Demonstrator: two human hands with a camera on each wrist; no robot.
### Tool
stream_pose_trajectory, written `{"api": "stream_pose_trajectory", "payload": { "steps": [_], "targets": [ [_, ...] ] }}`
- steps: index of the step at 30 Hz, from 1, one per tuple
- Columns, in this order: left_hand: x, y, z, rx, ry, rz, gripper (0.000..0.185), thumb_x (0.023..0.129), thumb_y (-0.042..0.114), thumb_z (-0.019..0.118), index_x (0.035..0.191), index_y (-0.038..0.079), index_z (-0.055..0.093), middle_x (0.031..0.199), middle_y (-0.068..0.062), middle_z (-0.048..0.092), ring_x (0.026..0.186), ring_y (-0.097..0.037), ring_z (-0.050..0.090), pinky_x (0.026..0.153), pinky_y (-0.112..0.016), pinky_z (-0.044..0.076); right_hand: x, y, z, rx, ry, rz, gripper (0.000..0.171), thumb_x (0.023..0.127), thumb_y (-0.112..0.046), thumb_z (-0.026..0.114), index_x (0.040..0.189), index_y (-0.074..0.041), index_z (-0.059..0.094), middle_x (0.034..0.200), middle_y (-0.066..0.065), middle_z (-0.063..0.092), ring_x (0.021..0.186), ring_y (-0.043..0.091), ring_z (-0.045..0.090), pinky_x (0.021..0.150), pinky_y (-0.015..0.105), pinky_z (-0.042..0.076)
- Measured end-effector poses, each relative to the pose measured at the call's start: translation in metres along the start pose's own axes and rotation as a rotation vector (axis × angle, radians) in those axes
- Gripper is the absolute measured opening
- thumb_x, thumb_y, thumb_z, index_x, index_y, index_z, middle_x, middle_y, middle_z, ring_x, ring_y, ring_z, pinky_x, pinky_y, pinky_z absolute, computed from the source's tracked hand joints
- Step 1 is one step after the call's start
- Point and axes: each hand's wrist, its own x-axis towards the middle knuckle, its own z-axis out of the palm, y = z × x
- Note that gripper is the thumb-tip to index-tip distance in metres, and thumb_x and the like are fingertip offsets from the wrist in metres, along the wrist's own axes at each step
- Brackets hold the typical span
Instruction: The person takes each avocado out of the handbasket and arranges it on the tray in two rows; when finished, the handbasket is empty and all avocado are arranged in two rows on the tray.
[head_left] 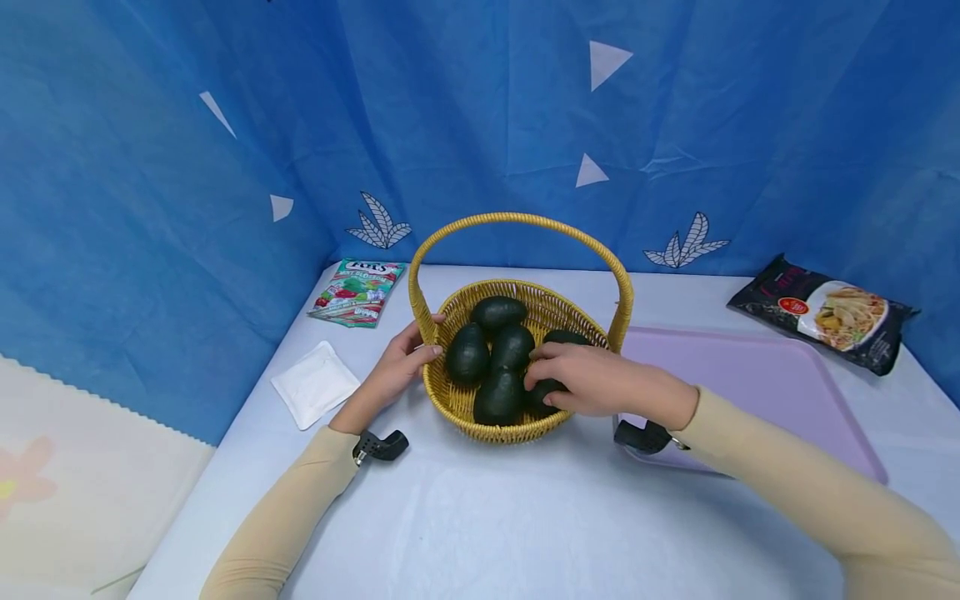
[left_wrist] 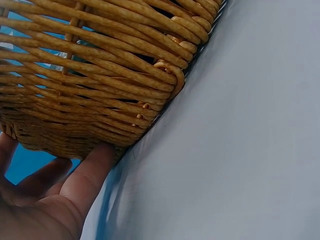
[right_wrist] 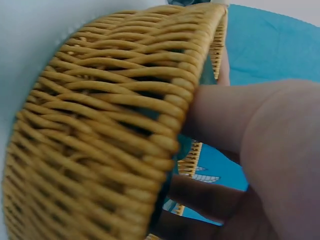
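A yellow woven basket (head_left: pixel 525 433) with a tall arched handle stands on the white table, holding several dark green avocados (head_left: pixel 498 398). My left hand (head_left: pixel 401 367) lies against the basket's left side by the foot of the handle. In the left wrist view, its thumb (left_wrist: pixel 92 172) presses straight on the woven wall. Over the right rim reaches my right hand (head_left: pixel 581 379), its bent fingers and thumb about an avocado (head_left: pixel 545 398) at the basket's front right. From the right wrist, the basket wall (right_wrist: pixel 105 110) hides most of that avocado and the fingertips.
Right of the basket lies a lilac tray (head_left: pixel 750 392), with a black noodle packet (head_left: pixel 832 315) at its back edge. To the left are a green and red snack packet (head_left: pixel 358 292) and a flat white packet (head_left: pixel 315 385). A blue curtain (head_left: pixel 480 125) closes off the back.
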Motion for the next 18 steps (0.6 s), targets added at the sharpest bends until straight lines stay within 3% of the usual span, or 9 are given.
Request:
{"api": "stream_pose_trajectory", "payload": {
  "steps": [8,14,18],
  "targets": [
    [0.001,0.001,-0.001,-0.002,0.005,-0.004,0.055,0.100,0.015,0.056,0.153,0.014,0.042,0.158,-0.020,0.042,0.138,-0.041,0.048,0.089,-0.025,0.059,0.023,-0.001,-0.012,0.106,-0.248,0.009,0.030,0.093,-0.002,0.066,0.120,-0.014,0.072,0.126,0.008,0.065,0.116,0.025,0.058,0.095,0.040,0.053],
    [-0.001,0.000,-0.001,-0.013,0.001,-0.006,0.055,0.101,0.014,0.055,0.154,0.013,0.041,0.159,-0.021,0.041,0.138,-0.041,0.048,0.089,-0.023,0.058,0.037,-0.004,-0.014,0.104,-0.392,0.097,0.042,0.090,-0.001,0.063,0.126,-0.021,0.070,0.133,0.002,0.064,0.103,0.019,0.052,0.079,0.032,0.044],
    [-0.001,0.000,-0.001,-0.013,-0.001,-0.007,0.055,0.101,0.014,0.056,0.154,0.014,0.041,0.159,-0.021,0.041,0.138,-0.041,0.048,0.089,-0.023,0.058,0.043,-0.006,-0.014,0.119,-0.442,0.158,0.046,0.088,-0.002,0.062,0.126,-0.026,0.070,0.129,0.001,0.063,0.098,0.020,0.052,0.069,0.031,0.042]
  ]
}}
